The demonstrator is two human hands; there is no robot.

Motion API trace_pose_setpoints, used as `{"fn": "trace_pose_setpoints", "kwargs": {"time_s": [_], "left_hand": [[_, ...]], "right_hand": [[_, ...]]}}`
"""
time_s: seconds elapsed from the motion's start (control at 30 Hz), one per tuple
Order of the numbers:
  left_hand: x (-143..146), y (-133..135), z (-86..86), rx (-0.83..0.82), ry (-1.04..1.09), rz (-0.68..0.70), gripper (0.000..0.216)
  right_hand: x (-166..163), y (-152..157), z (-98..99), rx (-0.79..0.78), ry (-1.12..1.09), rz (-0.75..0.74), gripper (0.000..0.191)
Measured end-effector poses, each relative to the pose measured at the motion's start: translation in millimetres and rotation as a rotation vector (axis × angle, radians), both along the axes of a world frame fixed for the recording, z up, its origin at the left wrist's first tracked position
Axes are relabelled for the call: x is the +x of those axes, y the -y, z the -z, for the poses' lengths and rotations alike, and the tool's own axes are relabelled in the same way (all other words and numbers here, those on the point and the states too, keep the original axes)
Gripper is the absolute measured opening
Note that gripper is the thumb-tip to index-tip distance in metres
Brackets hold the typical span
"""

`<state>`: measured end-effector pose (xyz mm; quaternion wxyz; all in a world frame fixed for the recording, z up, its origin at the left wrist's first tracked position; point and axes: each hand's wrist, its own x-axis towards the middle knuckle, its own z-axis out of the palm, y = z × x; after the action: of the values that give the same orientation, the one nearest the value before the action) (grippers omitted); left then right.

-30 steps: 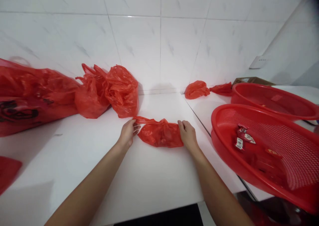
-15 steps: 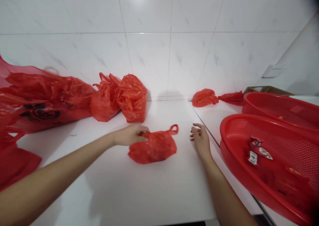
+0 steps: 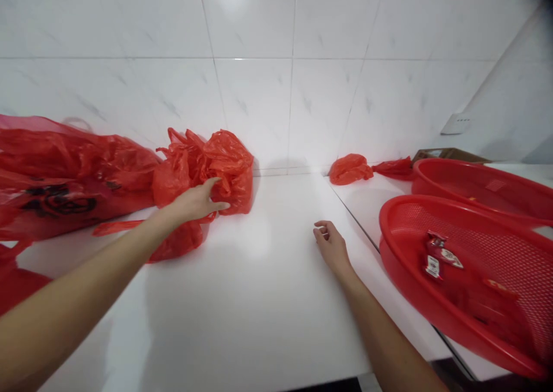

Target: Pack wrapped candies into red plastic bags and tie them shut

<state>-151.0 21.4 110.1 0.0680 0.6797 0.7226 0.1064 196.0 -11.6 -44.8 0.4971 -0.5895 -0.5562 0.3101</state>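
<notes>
My left hand reaches across the white counter, fingers stretched out, and touches a crumpled red plastic bag against the tiled wall. It grips nothing. A small flattened red bag lies on the counter just under my left wrist and forearm, with a handle strip trailing to the left. My right hand rests on the counter near the seam, fingers loosely curled and holding nothing.
A large red bag with black print fills the left side. At the right a red mesh basket holds a few sachets, with a second red basket behind it. More crumpled red bags lie by the wall.
My left hand has carried the small red bag leftward, let it go and stretched to the crumpled bag by the wall. My right hand released the bag and drew back slightly.
</notes>
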Motion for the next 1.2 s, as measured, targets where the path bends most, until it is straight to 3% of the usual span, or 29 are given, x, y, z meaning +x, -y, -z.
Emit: {"fn": "trace_pose_setpoints", "kwargs": {"time_s": [0.07, 0.2, 0.3, 0.4, 0.5, 0.6, 0.7, 0.77, 0.83, 0.93, 1.0, 1.1, 1.2], "left_hand": [[23.5, -19.2, 15.5, 0.007, -0.037, -0.038, 0.088], [68.5, -47.4, 43.5, 0.06, -0.052, -0.048, 0.052], [108.3, -52.6, 54.9, 0.118, 0.005, 0.049, 0.036], [147.0, -43.5, 56.0, 0.176, 0.106, 0.202, 0.04], [171.0, -29.1, 43.3, 0.259, 0.198, 0.376, 0.046], [179.2, -27.2, 19.5, 0.398, 0.221, 0.482, 0.039], [184.8, -45.2, 0.2, 0.476, 0.201, 0.526, 0.043], [191.5, -62.4, -3.5, 0.465, 0.203, 0.541, 0.052], [200.1, -77.6, -1.2, 0.435, 0.239, 0.526, 0.047], [211.6, -91.2, 2.1, 0.388, 0.373, 0.459, 0.019], [216.0, -94.6, -2.2, 0.367, 0.513, 0.413, 0.019], [217.5, -93.4, -22.0, 0.377, 0.792, 0.355, 0.03], [213.3, -82.3, -51.9, 0.426, 1.061, 0.325, 0.041]], "right_hand": [[0.9, -0.3, 1.7, 0.005, 0.014, -0.001, 0.03], [2.6, -1.9, 2.0, 0.024, 0.012, -0.009, 0.029], [1.0, -2.4, -0.6, 0.041, 0.015, -0.021, 0.028], [-1.9, -0.3, -6.1, 0.074, 0.002, 0.006, 0.029], [-3.7, 3.1, -13.7, 0.158, -0.024, 0.078, 0.032], [-4.8, 5.5, -20.4, 0.259, -0.033, 0.15, 0.033], [-6.4, 6.8, -23.0, 0.342, 0.035, 0.197, 0.035], [-6.9, 7.7, -22.2, 0.389, 0.131, 0.199, 0.039], [-6.0, 8.7, -20.3, 0.392, 0.224, 0.202, 0.044], [-4.2, 9.6, -18.7, 0.33, 0.336, 0.227, 0.049], [-6.1, 8.4, -20.2, 0.337, 0.449, 0.227, 0.053], [-17.1, -0.5, -25.9, 0.355, 0.656, 0.218, 0.061], [-31.8, -23.2, -32.7, 0.244, 0.763, 0.203, 0.063]]}}
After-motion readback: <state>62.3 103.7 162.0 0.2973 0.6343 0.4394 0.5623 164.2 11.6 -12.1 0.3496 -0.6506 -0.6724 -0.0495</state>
